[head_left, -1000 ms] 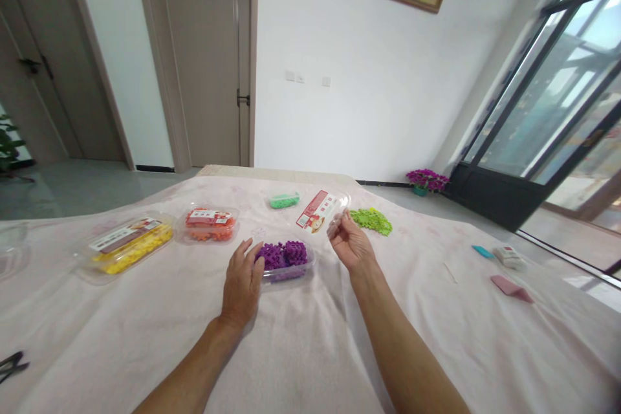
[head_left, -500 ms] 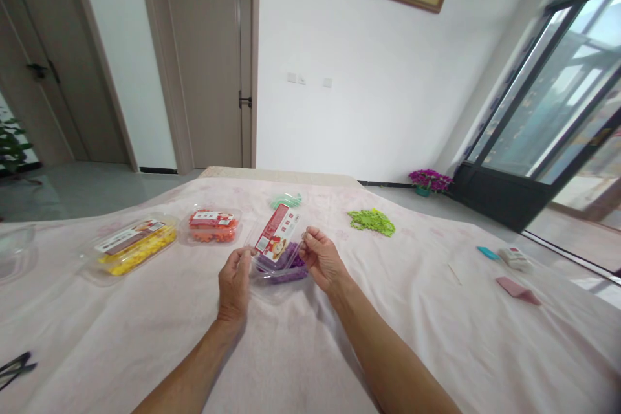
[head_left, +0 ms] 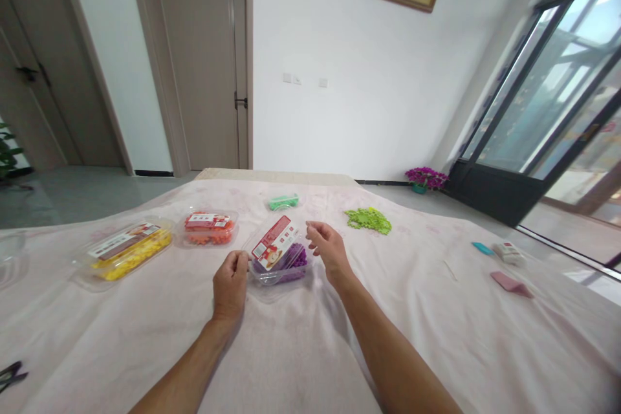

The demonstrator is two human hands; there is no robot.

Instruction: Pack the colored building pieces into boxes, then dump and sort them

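A clear plastic box (head_left: 276, 277) with purple pieces (head_left: 298, 255) stands on the tablecloth in front of me. Its clear lid, bearing a red and white label (head_left: 275, 242), lies tilted over the pieces. My left hand (head_left: 230, 286) pinches the left edge of the box between thumb and fingers. Just off the box's right side is my right hand (head_left: 330, 251), its fingers loosely bent and apart, with nothing visible in them. Whether the lid is pressed down at its rim I cannot tell.
Boxes of yellow pieces (head_left: 130, 257) and orange pieces (head_left: 208, 228) sit left, a box of green pieces (head_left: 284, 201) behind. Loose light-green pieces (head_left: 369, 220) lie right. Farther right are a pink cloth (head_left: 512, 284), a blue item (head_left: 482, 248) and a small white pack (head_left: 508, 253). Black scissors (head_left: 12, 375) lie lower left.
The labelled lid has come down lower over the purple pieces, uncovering the view of the green box behind. My right hand has let go of the lid and moved slightly right.
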